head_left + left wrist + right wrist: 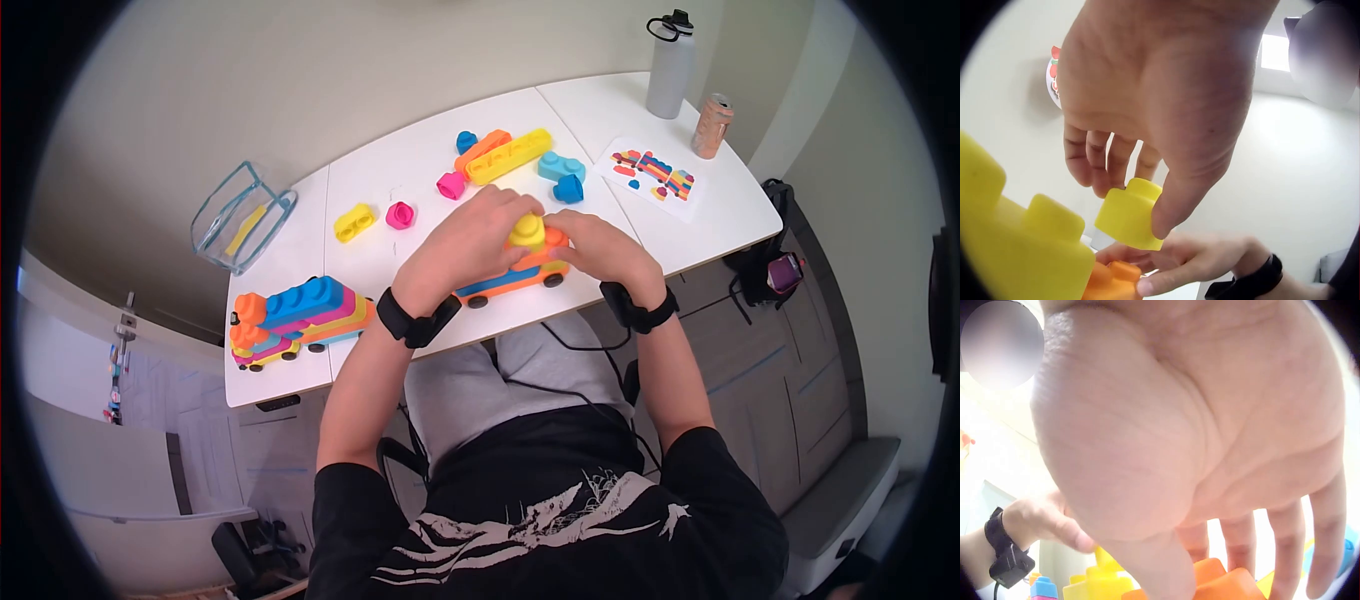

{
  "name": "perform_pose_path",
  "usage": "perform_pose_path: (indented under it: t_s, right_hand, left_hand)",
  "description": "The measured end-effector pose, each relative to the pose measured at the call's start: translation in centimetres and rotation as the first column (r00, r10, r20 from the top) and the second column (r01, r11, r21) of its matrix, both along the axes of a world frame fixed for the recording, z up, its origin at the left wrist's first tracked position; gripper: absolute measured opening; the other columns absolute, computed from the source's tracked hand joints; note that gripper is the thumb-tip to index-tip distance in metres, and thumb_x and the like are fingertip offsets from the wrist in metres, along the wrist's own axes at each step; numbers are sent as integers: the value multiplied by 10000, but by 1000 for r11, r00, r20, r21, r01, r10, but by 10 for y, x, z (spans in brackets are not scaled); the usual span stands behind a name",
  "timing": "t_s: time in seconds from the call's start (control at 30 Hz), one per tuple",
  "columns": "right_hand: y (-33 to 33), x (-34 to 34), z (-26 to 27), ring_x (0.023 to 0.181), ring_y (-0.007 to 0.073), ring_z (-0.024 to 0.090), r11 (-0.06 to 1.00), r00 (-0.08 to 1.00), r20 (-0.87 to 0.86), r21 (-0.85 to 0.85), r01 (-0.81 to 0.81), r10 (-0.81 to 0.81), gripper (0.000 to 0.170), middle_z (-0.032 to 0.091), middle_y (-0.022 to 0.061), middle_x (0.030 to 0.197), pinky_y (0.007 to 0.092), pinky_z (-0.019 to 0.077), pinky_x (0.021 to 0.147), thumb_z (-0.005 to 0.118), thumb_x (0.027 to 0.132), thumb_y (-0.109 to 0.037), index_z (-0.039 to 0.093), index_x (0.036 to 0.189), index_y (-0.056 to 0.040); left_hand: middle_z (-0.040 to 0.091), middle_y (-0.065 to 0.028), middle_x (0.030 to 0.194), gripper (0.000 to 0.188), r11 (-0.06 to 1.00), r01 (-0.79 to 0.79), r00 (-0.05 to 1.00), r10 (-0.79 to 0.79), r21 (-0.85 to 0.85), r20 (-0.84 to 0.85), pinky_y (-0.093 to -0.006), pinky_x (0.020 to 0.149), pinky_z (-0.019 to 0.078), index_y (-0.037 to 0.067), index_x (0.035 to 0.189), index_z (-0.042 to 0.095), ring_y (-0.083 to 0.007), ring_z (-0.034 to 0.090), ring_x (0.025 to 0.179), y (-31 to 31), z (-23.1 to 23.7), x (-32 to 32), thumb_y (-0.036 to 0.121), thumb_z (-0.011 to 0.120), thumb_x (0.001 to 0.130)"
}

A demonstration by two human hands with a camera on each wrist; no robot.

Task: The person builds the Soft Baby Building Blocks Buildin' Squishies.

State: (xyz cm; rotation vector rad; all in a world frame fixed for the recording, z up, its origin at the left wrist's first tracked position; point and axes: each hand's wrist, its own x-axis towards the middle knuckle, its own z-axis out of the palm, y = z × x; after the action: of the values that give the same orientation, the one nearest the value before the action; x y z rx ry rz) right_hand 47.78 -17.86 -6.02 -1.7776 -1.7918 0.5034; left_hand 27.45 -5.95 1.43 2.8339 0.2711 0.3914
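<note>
In the head view a yellow block [527, 232] is pinched by the left hand [467, 243] above a wheeled block vehicle [507, 282]. The left wrist view shows that yellow block [1129, 215] between the thumb and fingers of the left hand [1160, 94], with a larger yellow block [1029, 244] beside it. An orange block [556, 240] on the vehicle's right end is held by the right hand [604, 247]. In the right wrist view, thumb and fingers of the right hand [1191, 437] lie around the orange block [1225, 584].
Another block vehicle [305, 318] stands at the table's left. Loose blocks, among them a long yellow one [508, 157] and a pink one [400, 215], lie behind the hands. A printed sheet [652, 178], can [712, 127], bottle [670, 75] and clear bin [243, 220] are farther out.
</note>
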Motion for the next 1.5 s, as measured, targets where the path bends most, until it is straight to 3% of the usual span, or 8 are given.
perform_pose_path:
  t_s: [0.37, 0.53, 0.7, 0.77, 1.0, 1.13, 1.2, 1.5]
  right_hand:
    - [2, -5, 1, 1122, 379, 693, 1000, 1000, -8, -2, -10, 10, 451, 722, 182, 1234, 436, 544, 991, 768, 933, -130, 663, 1366, -62]
    - [1, -8, 4, 1118, 372, 697, 1000, 1000, -4, 1, -21, 21, 461, 722, 181, 1242, 433, 546, 992, 759, 941, -138, 656, 1385, -67]
    - [5, -4, 0, 1135, 360, 696, 995, 996, 4, 51, -86, 86, 507, 701, 182, 1334, 423, 546, 1015, 728, 980, -161, 610, 1467, -80]
    - [12, 9, -2, 1144, 357, 694, 993, 989, -144, 116, -24, 41, 520, 671, 183, 1404, 427, 538, 1042, 695, 1015, -191, 575, 1509, -81]
    - [63, 46, -31, 1280, 389, 605, 960, 895, 350, 49, 276, -275, 495, 627, 125, 1418, 475, 543, 1060, 774, 942, -182, 638, 1412, -109]
    - [70, 48, -36, 1217, 357, 631, 959, 865, 426, 25, 283, -267, 436, 626, 132, 1318, 467, 588, 989, 801, 895, -126, 670, 1308, -87]
    - [77, 49, -43, 1156, 338, 644, 919, 805, 447, 236, 315, -391, 356, 614, 148, 1237, 449, 624, 902, 791, 864, -80, 677, 1200, -53]
    - [85, 50, -51, 1086, 338, 681, 933, 706, 621, 129, 335, -339, 362, 659, 128, 1102, 442, 614, 865, 859, 810, -167, 643, 1091, -94]
  left_hand:
    - [734, -143, 1092, 498, 989, -124, 987, 115, -80, -115, -442, 916, 565, 115, 1297, 663, -343, 686, 1068, 3, -12, -11, 173, 851, 839]
    - [724, -161, 1028, 498, 984, -177, 982, 178, 25, -68, -440, 873, 568, 113, 1299, 645, -343, 684, 1025, -7, -18, -14, 189, 847, 851]
    - [737, -154, 1104, 522, 979, -176, 983, 180, 99, -36, -429, 894, 562, 91, 1325, 636, -338, 687, 1075, -7, -25, -26, 184, 842, 854]
    - [738, -153, 1148, 535, 976, -170, 985, 170, 139, 12, -429, 917, 557, 83, 1337, 633, -335, 684, 1109, -6, -30, -36, 183, 841, 854]
    - [718, -155, 1260, 527, 960, -267, 953, 250, 88, 168, -430, 1043, 510, 63, 1337, 665, -338, 646, 1226, -19, -11, -73, 194, 845, 860]
    - [727, -137, 1238, 450, 964, -260, 945, 243, 56, 218, -439, 1021, 524, 45, 1285, 693, -346, 649, 1201, -21, -8, -93, 181, 834, 880]
    - [728, -133, 1227, 435, 967, -249, 945, 231, 48, 231, -441, 1013, 530, 44, 1276, 696, -348, 649, 1192, -21, -9, -102, 167, 833, 881]
    - [714, -132, 1263, 459, 956, -292, 930, 273, 43, 248, -445, 1018, 535, 49, 1294, 682, -350, 639, 1207, -14, -14, -127, 109, 832, 864]
